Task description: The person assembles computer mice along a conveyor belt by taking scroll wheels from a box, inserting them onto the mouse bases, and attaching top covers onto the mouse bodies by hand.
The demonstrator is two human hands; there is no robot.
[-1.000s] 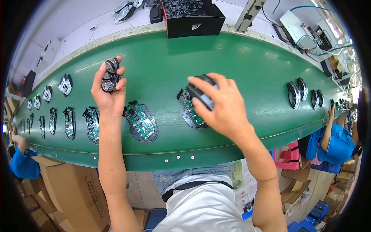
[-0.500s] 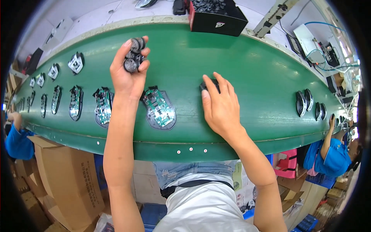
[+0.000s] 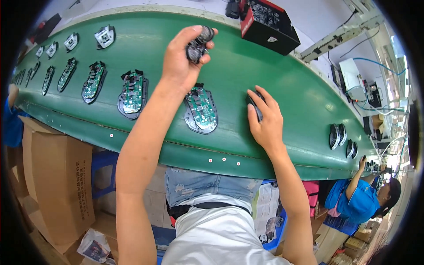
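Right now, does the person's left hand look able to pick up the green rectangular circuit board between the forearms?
Probably not: the left hand holds round dark wheel-like parts, so its grip seems full, though the green rectangular circuit board lies mostly uncovered.

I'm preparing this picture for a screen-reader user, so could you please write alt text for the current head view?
A person's left hand holds several small dark wheels over a green table, while the right hand grasps a mostly hidden dark mouse. Green circuit boards on dark bases lie in a row to the left, with pale shells beyond.
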